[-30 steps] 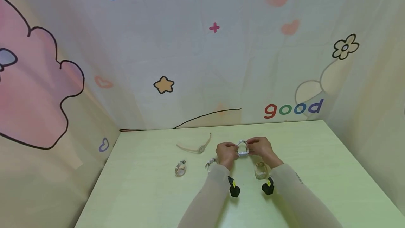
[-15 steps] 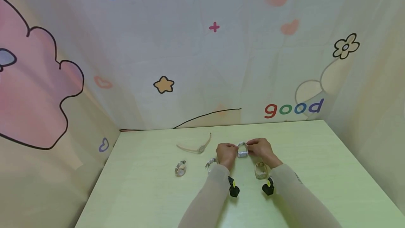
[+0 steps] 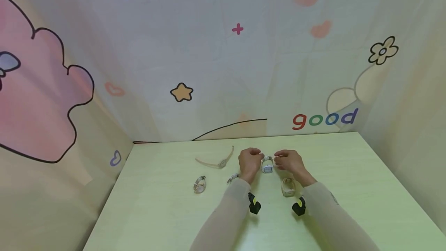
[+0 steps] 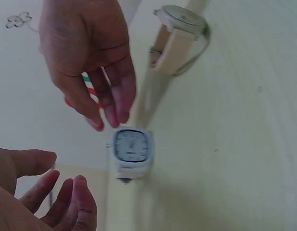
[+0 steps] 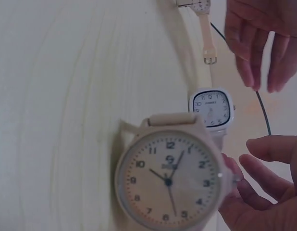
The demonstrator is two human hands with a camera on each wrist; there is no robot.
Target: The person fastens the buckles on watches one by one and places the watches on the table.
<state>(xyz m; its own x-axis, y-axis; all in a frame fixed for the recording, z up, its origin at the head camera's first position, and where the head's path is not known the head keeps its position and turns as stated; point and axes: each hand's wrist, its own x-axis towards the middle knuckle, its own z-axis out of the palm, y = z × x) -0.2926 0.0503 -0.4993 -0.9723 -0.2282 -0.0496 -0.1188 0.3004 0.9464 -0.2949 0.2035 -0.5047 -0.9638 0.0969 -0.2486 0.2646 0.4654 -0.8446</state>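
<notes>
A white wristwatch (image 3: 267, 169) with a squarish dial stands with its band closed in a loop on the table, between the two hands. The left hand (image 3: 250, 164) is at its left side, fingers loosely bent and apart from it. To its right is the right hand (image 3: 290, 162), also off the watch, its fingers relaxed. In the left wrist view, the dial (image 4: 131, 144) faces the camera and a gap separates it from the left fingers (image 4: 83, 207). A cream round-dial watch (image 5: 170, 180) stands close below the right hand.
A slim watch with a pale pink strap (image 3: 222, 164) lies spread out at the back left. Another looped watch (image 3: 200, 185) stands at the left, and one more (image 3: 232, 178) is partly hidden by the left forearm. A printed curtain (image 3: 209, 57) hangs behind the table (image 3: 156, 212).
Both hands have let go of the white watch and drawn slightly apart. The watch, earlier held between the fingertips, now stands on the table with its dial showing.
</notes>
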